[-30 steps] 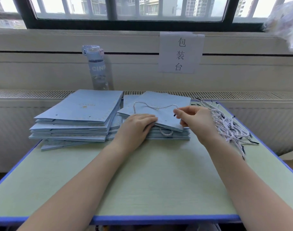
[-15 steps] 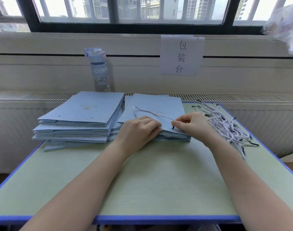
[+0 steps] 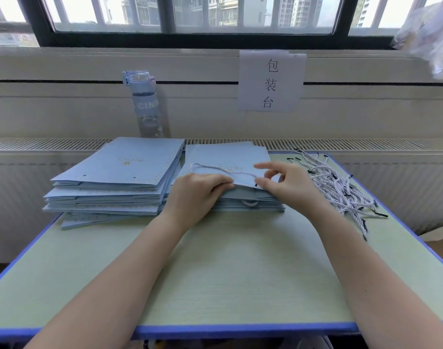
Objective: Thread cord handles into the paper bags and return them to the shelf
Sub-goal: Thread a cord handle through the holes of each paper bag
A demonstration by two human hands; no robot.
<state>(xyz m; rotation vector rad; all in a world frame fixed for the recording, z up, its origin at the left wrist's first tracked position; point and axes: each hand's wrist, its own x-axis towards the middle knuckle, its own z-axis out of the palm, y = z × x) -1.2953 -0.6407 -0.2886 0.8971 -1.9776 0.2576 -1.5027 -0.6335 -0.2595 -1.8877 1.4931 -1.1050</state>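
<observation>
Surface (image 3: pixel 228 273): two stacks of flat blue paper bags, 10 and 12 o'clock.
Top bag (image 3: pixel 228 157) on 12 o'clock stack; cord (image 3: pixel 215 168) looped across its face, black tip at its near edge.
Left hand (image 3: pixel 197 195): fingers bent over near edge of top bag, holding it.
Right hand (image 3: pixel 288 185): loosely spread, grasping nothing; thumb (image 3: pixel 262 182) touches black cord tip, other fingers raised.
Loose cords (image 3: pixel 341 190) heaped at 2 o'clock.
Bottle (image 3: pixel 146 104) on ledge, 11 o'clock.
Paper sign (image 3: pixel 270 81) on wall, 1 o'clock.
</observation>
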